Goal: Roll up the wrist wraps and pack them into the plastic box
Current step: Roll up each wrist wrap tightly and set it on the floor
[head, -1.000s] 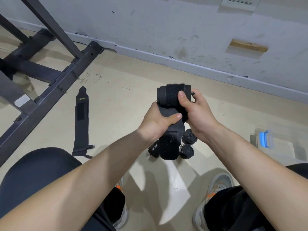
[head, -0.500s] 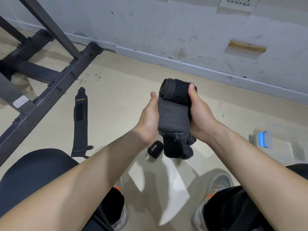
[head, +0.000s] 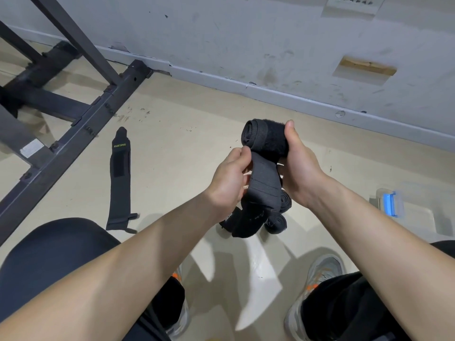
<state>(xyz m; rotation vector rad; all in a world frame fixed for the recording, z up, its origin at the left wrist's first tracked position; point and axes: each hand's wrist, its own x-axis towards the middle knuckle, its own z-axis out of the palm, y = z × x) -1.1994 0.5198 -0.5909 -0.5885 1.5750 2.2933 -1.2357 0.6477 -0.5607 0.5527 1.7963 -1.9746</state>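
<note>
A: Where is the wrist wrap?

B: The half-rolled wrist wrap (head: 264, 168) is held up over the floor (head: 187, 124), with both hands on it. The right hand (head: 302, 168) curls round its rolled top, thumb up. The left hand (head: 229, 183) pinches the flat strap just under that roll, and the tail hangs loose.

A: Any writing?

B: Left of the held wrap, a flat wrap (head: 120, 180) lies on the floor, marked "XUEYING" in yellow-green. Below the held wrap, a small roll (head: 230, 217) shows white letters, too hidden to read. Beside the tail lie an upper roll (head: 285, 201) and a lower roll (head: 277, 222).

A: And the box?

B: The clear plastic box (head: 416, 212) sits well apart to the right of the held wrap and has a blue latch (head: 390, 205). Far to the left is a dark metal frame (head: 73, 134), with a sticker (head: 30, 148) I can't read.
</note>
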